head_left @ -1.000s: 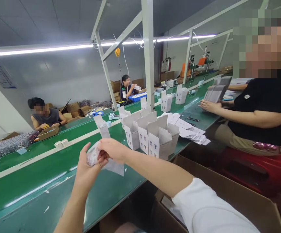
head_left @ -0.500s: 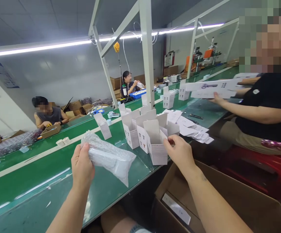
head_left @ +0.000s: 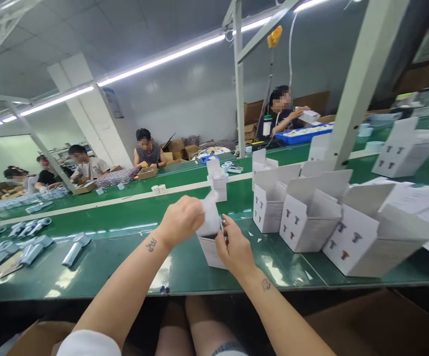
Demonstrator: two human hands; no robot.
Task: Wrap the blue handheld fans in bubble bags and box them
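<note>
My left hand [head_left: 183, 218] is closed on a bubble-wrap packet [head_left: 210, 213], which stands partly inside the top of a small white carton [head_left: 211, 253]. My right hand [head_left: 234, 243] pinches the side and raised flap of that carton, which sits on the green bench in front of me. Just to the right stand several open white cartons [head_left: 308, 230] with small printed pictures on their sides and their flaps up. The lower part of the packet is hidden in the carton.
Pale blue plastic parts [head_left: 74, 249] lie on the bench at the left. Beyond my hands runs a green conveyor belt [head_left: 133, 217] carrying one upright carton [head_left: 218, 183]. A metal post [head_left: 366, 84] rises at the right. Several co-workers sit across the line.
The view has swung left. My left hand has brought the bubble-wrap packet to a carton and put it partly in. My right hand has drawn that carton away from the group.
</note>
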